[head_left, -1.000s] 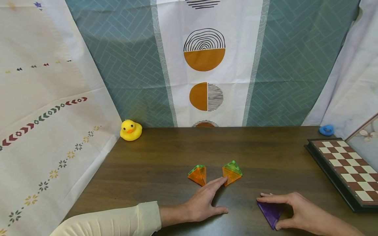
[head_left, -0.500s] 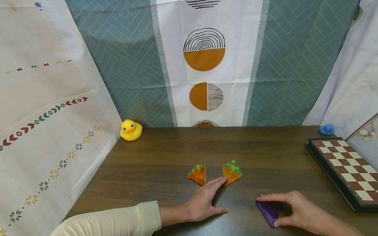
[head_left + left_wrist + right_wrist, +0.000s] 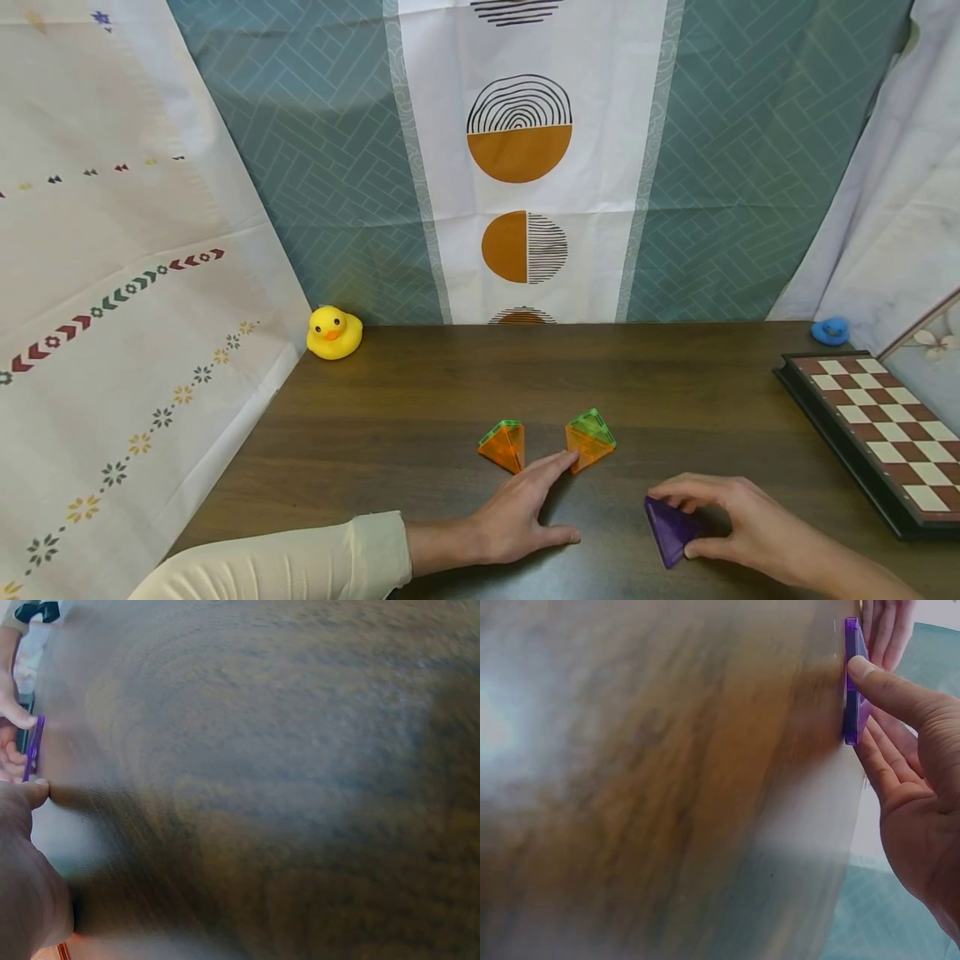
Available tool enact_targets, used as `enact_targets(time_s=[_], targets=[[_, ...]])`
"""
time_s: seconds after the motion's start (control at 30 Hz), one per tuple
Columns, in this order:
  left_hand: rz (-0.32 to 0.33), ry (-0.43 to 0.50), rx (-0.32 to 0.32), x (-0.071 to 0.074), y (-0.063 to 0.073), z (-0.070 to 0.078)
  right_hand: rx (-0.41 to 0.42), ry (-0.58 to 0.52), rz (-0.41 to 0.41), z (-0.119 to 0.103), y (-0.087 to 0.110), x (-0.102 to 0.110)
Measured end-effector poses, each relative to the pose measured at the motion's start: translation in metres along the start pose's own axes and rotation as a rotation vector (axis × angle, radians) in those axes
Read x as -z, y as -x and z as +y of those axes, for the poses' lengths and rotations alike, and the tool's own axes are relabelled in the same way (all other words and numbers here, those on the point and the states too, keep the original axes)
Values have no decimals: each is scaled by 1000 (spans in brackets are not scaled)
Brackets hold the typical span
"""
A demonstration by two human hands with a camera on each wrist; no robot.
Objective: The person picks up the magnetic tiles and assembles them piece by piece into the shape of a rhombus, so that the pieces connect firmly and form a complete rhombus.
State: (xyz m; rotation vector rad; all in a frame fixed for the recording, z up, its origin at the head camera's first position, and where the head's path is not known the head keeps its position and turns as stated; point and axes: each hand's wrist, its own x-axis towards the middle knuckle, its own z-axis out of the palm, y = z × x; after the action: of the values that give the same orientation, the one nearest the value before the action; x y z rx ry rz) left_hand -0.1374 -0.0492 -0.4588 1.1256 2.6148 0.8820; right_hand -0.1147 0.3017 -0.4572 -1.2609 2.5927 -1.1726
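Observation:
My right hand [image 3: 742, 527] pinches a purple triangular magnetic tile [image 3: 666, 532] between thumb and fingers, low over the table at the front right. Seen edge-on in the right wrist view, the same purple tile [image 3: 851, 712] looks flat and thin, the thumb on one face. My left hand [image 3: 516, 518] lies on the table with its fingers straight. Its fingertips reach the near side of a peaked orange-and-green magnetic-tile piece [image 3: 591, 442]. A second orange-and-green piece [image 3: 504, 445] stands to the left, just beyond the back of the left hand.
A chessboard [image 3: 885, 417] lies along the right side of the wooden table [image 3: 420, 383]. A yellow rubber duck [image 3: 333, 333] sits at the back left corner, and a small blue duck [image 3: 830, 332] at the back right. Patterned cloths [image 3: 360, 150] hang behind and at both sides.
My right hand has lifted and tilted the purple tile slightly, shifting it a little left and away from me. The left hand and both orange-and-green pieces have stayed in place.

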Motion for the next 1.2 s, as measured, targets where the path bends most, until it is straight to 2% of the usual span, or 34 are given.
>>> enact_targets(time_s=[0.33,0.8,1.2], targets=[[8,-1,-15,0,1,0,3,-32,9,0,-9,-2],[18,-30,-24,0,2,0,-68,-82,47,4,-17,-7],[16,-19,-23,-1,1,-1,-32,-72,56,4,-22,-4]])
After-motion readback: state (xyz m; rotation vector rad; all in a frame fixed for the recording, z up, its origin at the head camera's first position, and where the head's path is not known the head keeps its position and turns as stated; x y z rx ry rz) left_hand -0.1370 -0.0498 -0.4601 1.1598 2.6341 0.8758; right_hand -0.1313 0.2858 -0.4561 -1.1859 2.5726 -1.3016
